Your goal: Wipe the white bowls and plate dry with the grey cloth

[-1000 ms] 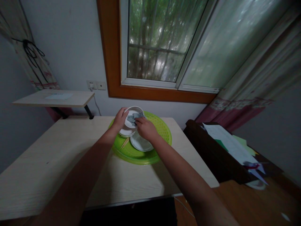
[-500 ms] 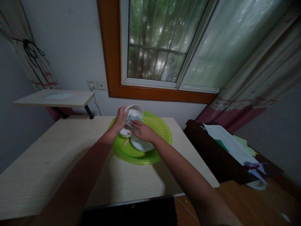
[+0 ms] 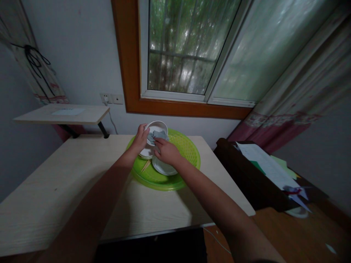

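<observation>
My left hand [image 3: 141,138] grips the left rim of a white bowl [image 3: 161,125], which is tilted with its mouth toward me. Fingers of my right hand [image 3: 166,150] press a grey cloth [image 3: 160,135] against the inside of that bowl. Below the bowl, on a round green tray [image 3: 159,185] with a woven-looking surface, lie a white dish [image 3: 147,152] at the left and a white plate [image 3: 164,168] at the right, partly covered by my right hand. A few chopsticks [image 3: 146,166] rest on the tray in front of the dish.
The tray stands on a pale wooden table [image 3: 82,175]. A small raised shelf [image 3: 63,116] with a paper on it is at the back left. Beyond the table's right edge is a dark piece of furniture [image 3: 241,175] with papers [image 3: 263,160] on it. A window [image 3: 183,47] is behind.
My right hand has shifted slightly with the cloth, which now spreads further to the right inside the bowl. The left hand keeps its hold on the bowl.
</observation>
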Motion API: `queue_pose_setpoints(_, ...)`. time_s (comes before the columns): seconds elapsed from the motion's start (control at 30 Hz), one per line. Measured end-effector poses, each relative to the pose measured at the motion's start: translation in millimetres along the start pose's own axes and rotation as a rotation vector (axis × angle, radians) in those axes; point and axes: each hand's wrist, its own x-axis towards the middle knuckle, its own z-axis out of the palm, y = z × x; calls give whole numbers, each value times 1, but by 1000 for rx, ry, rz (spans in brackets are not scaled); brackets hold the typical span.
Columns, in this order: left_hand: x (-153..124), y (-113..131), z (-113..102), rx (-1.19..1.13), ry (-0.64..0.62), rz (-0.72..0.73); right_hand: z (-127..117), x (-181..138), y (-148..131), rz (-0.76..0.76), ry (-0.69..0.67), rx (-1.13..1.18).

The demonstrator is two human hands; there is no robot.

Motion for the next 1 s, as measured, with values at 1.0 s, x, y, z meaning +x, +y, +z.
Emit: queue_pose_setpoints(1.0,1,-4,1,25,-26,35,9,0,8,-74,-8,78)
